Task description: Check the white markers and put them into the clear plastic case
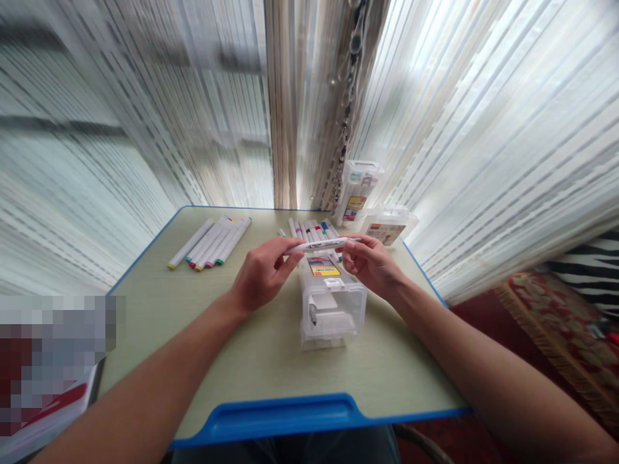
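Observation:
My left hand [264, 274] and my right hand [370, 261] together hold a white marker [322, 245] level, one hand pinching each end. Right below them, in the middle of the small table [232, 361], a clear plastic marker case [331, 303] lies on its side. Most of it looks empty, with one marker showing inside. Behind my hands lies a short row of markers [312, 229] with coloured caps.
Several more markers [210, 243] lie in a group at the table's far left. Two more clear plastic cases, one upright [356, 190] and one lying flat [387, 224], stand at the far right corner. Sheer striped curtains surround the table. A blue lip [285, 415] edges the table's front.

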Demonstrator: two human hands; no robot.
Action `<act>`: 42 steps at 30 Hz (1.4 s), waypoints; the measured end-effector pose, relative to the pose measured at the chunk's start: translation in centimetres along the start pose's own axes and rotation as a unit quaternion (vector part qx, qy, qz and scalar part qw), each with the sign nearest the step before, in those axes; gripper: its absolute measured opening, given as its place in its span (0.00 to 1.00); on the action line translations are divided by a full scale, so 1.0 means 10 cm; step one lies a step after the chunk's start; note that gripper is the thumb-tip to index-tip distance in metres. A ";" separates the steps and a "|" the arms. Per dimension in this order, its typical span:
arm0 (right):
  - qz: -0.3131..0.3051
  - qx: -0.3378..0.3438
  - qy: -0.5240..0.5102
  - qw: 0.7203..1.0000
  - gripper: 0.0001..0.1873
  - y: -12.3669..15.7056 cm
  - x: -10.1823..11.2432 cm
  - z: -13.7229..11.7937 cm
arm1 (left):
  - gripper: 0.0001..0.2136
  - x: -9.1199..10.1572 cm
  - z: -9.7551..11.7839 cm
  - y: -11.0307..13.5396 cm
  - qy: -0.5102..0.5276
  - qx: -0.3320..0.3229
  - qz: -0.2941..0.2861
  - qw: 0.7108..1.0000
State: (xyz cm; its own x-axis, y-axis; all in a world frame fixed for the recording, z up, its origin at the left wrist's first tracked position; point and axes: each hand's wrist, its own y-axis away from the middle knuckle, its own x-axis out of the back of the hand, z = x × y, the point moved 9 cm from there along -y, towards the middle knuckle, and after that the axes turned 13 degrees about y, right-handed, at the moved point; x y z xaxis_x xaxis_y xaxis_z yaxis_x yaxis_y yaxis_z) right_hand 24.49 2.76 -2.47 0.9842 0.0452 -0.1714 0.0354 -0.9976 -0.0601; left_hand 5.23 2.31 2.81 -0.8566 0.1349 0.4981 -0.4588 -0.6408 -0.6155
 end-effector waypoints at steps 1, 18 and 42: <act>0.000 0.000 0.000 1.000 0.13 0.00 0.00 0.00 | 0.12 0.00 0.00 0.00 0.000 0.000 0.000 1.000; 0.010 -0.001 -0.010 1.000 0.13 0.00 0.03 0.01 | 0.12 0.02 0.01 0.00 0.003 0.007 0.011 1.000; 0.029 -0.010 -0.024 0.999 0.14 0.01 0.06 -0.02 | 0.12 0.07 -0.07 -0.02 0.044 0.055 0.028 0.997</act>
State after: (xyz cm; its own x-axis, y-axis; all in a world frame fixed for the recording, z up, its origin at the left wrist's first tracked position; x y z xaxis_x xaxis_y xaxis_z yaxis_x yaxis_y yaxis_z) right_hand 25.09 2.69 -2.35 0.9753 -0.0115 -0.2206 -0.0184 -0.9994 -0.0291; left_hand 4.50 3.06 2.85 -0.8995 0.1603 0.4065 -0.3862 -0.7269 -0.5678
